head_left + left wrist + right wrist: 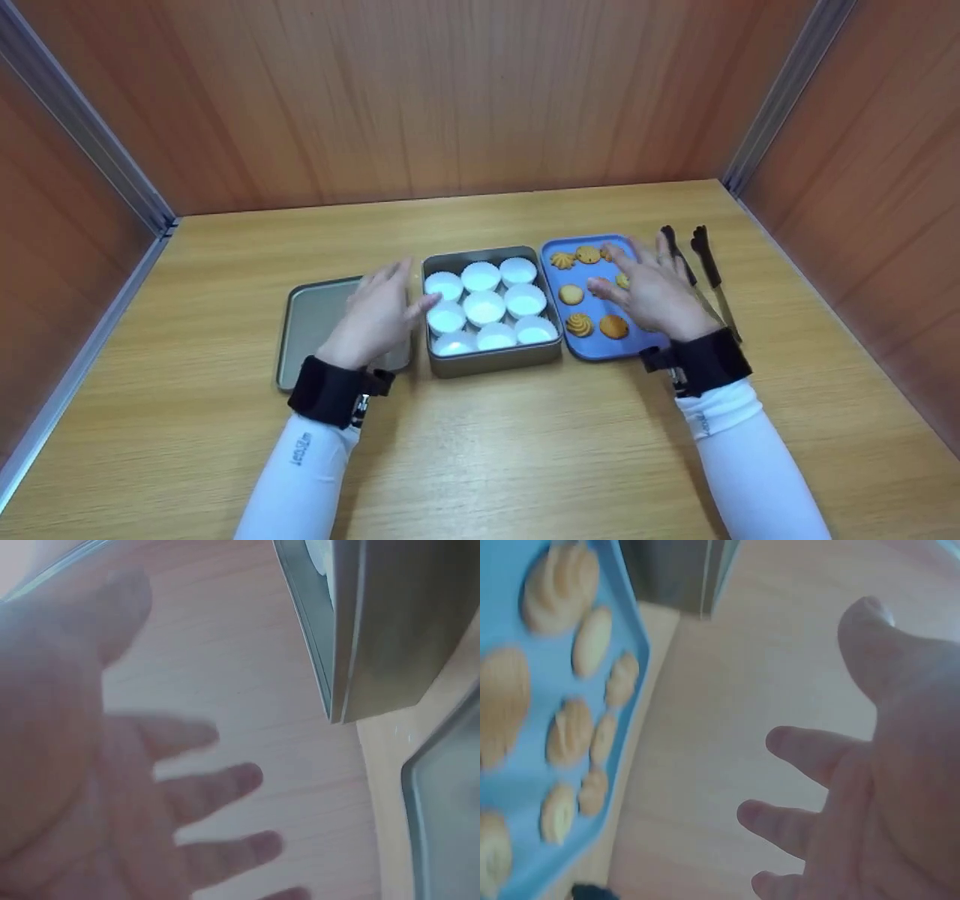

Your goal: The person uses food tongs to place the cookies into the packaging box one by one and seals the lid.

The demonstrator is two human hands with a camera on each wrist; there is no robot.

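My left hand (379,315) hovers with fingers spread between a flat metal lid (311,330) and a metal tin (495,365). Its thumb overlaps the tin's left edge in the head view. Inside the tin sit several white paper baking cups (484,308) in rows. My right hand (660,296), fingers also spread, is over the right side of a blue tray (592,349). Several cookies of different shapes lie on that tray, among them a swirled cookie (580,325) and a round cookie (613,326); the hand hides some of them. Neither palm holds anything in the wrist views.
Right of the tray lie two tongs-like utensils with dark, paw-shaped ends (705,255), partly behind the right hand. Wood-grain panels (450,105) enclose the wooden table (495,450) at the back and both sides. The tin and tray stand side by side.
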